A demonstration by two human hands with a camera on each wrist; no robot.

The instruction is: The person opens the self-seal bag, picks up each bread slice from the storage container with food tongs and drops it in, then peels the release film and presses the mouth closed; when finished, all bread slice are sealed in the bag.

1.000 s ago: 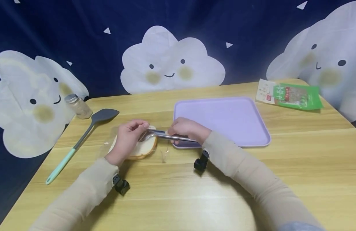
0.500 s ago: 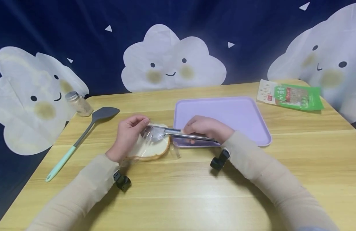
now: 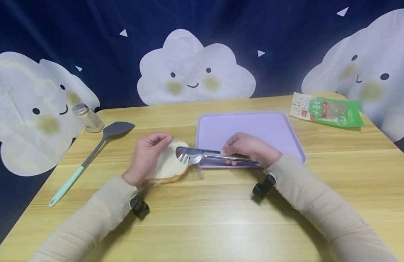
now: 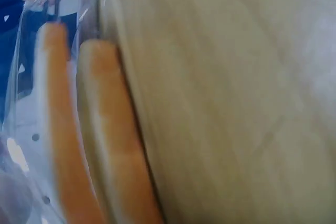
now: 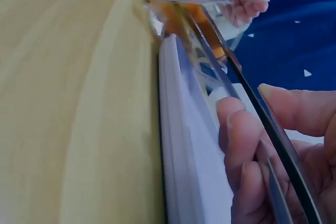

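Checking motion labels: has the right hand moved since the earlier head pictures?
Yes, the right hand has shifted rightward along the tray, away from its left edge.

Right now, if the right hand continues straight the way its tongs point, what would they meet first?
Probably the bread in its clear bag; the tips of the tongs overlap it in the head view. The left hand seems next, but depth is unclear.

passable: near tabletop (image 3: 202,225) | obstacles: left spatula (image 3: 94,151), middle tongs (image 3: 202,150), right tray (image 3: 251,122)
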